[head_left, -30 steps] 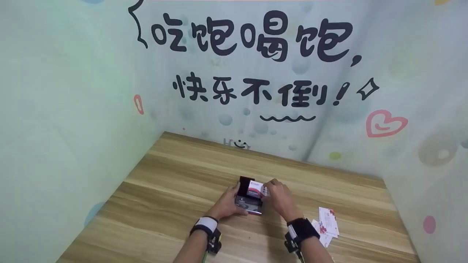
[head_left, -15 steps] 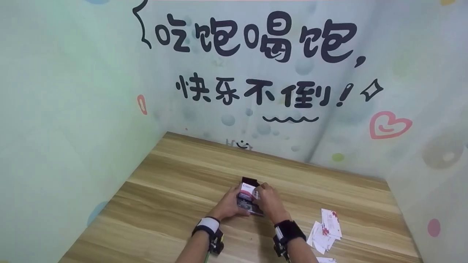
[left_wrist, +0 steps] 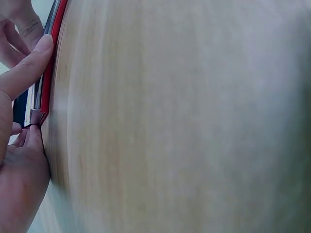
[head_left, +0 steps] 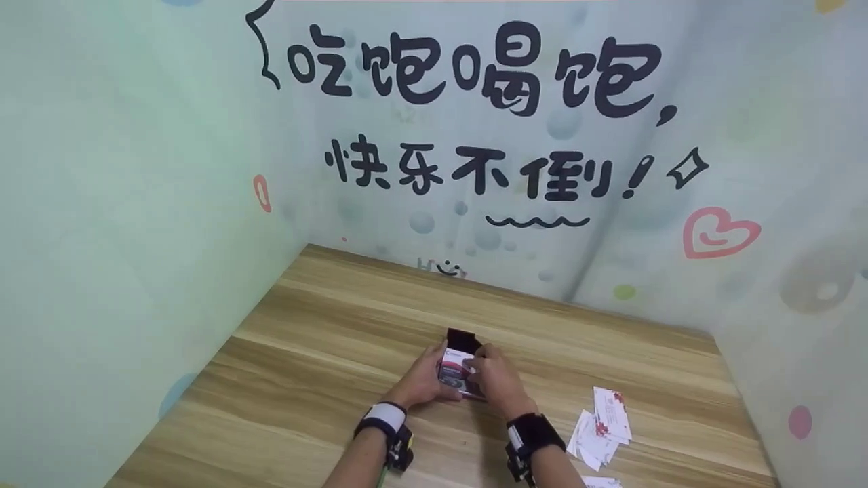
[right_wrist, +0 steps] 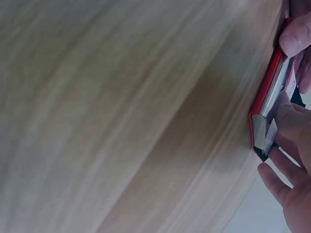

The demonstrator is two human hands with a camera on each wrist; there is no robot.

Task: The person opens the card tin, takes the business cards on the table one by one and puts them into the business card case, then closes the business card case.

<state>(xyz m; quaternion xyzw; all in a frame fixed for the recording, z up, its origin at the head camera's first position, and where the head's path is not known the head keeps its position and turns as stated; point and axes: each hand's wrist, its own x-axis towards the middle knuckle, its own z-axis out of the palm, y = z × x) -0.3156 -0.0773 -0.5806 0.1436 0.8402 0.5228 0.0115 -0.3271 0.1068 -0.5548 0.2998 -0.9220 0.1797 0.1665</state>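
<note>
A business card case (head_left: pixel 462 338) lies open on the wooden table, its dark lid folded back. Its edge shows red in the left wrist view, where the case (left_wrist: pixel 47 90) sits low over the wood. My left hand (head_left: pixel 422 377) grips the case by its left side, thumb along the near edge. A white business card (head_left: pixel 450 361) with a red curve lies flat over the case's tray. With curled fingers, my right hand (head_left: pixel 500 381) pinches the card's right side. From the right wrist, my right hand (right_wrist: pixel 297 131) shows at the case's end, thumb on the card.
Several white cards with red flowers (head_left: pixel 612 413) lie loosely overlapped on the table to the right of my right hand. Another card (head_left: pixel 602 482) shows at the bottom edge. Printed walls (head_left: pixel 169 169) enclose the table (head_left: pixel 352 305) at the left, back and right.
The business card has moved left and toward me, from over the lid's right part down over the tray. My right hand moved with it; my left hand kept hold of the case.
</note>
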